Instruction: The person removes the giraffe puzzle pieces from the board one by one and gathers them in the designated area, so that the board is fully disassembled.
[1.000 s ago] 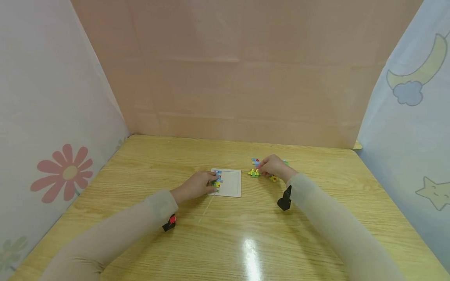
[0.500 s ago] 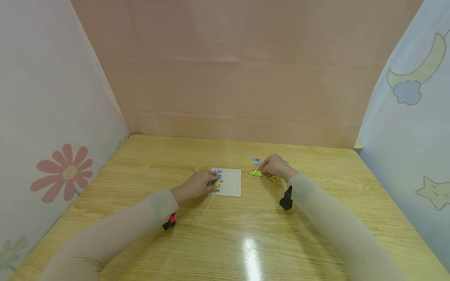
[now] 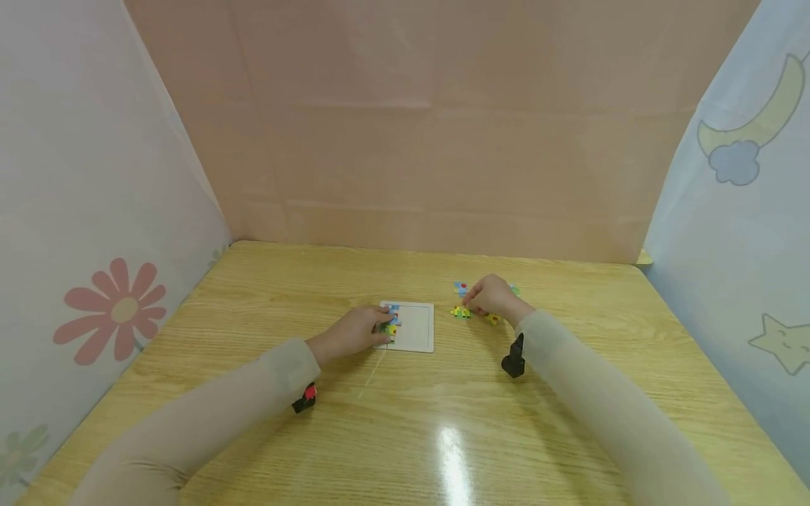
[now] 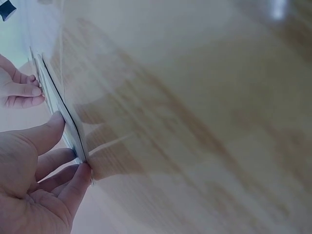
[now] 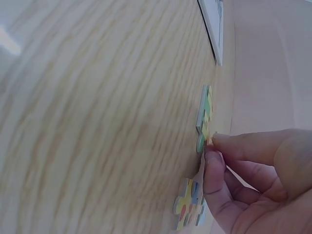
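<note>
A white puzzle board (image 3: 418, 327) lies flat near the middle of the table. My left hand (image 3: 354, 330) grips its left side, thumb over the top and fingers at the edge in the left wrist view. Beside those fingers, a blue puzzle piece (image 3: 395, 314) and a yellow-green one (image 3: 391, 332) sit along the board's left side, partly covered. Right of the board, my right hand (image 3: 496, 296) pinches the near end of another yellow-green puzzle piece (image 5: 205, 114) between thumb and index finger, low over the wood.
Around my right hand lie a blue piece with a red dot (image 3: 460, 288), a yellow flower piece (image 3: 493, 319) and a greenish piece (image 3: 515, 289), partly hidden. A brown backdrop (image 3: 430, 140) rises behind the wooden table (image 3: 304, 281); printed cloths hang at both sides.
The yellow-green piece in my right hand has shifted slightly right and turned a little. My left hand and the board have stayed in place.
</note>
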The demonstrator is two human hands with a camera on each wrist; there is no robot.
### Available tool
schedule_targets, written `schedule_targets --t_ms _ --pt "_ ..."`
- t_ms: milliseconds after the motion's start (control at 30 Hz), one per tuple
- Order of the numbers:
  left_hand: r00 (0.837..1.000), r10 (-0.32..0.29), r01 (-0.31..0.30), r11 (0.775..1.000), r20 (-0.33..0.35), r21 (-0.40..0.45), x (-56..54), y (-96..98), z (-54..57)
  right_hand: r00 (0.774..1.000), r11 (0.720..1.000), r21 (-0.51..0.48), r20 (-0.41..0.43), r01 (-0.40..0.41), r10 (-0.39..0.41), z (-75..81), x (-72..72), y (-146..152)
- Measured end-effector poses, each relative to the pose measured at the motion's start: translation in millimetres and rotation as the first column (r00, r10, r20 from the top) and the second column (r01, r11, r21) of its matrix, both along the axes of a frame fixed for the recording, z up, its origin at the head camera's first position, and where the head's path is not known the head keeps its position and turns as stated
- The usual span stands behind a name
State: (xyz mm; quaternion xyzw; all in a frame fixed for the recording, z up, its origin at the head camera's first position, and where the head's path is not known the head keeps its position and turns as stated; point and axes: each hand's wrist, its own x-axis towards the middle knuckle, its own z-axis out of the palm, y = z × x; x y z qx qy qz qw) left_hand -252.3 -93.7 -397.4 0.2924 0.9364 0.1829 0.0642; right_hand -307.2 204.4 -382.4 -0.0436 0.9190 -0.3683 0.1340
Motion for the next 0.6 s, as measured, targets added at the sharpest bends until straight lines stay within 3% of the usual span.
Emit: schedule_targets --t_ms 367,500,600 --pt "1.000 0.031 -0.031 0.997 0.006 0.073 -4.0 1.9 2.8 0.999 0.997 -0.063 0.008 0.045 -0.044 4.2 -0.8 -10" --pt "0.999 0.040 -0.041 0.995 0.007 0.091 -7.6 2.4 1.1 0.999 0.995 -0.103 0.030 0.020 -0.018 5.7 1.1 -20" --pt "0.997 0.080 -0.082 0.992 0.022 0.098 -9.9 2.1 1.1 0.999 0.992 -0.125 0.035 -0.011 0.016 6.9 3.7 -29"
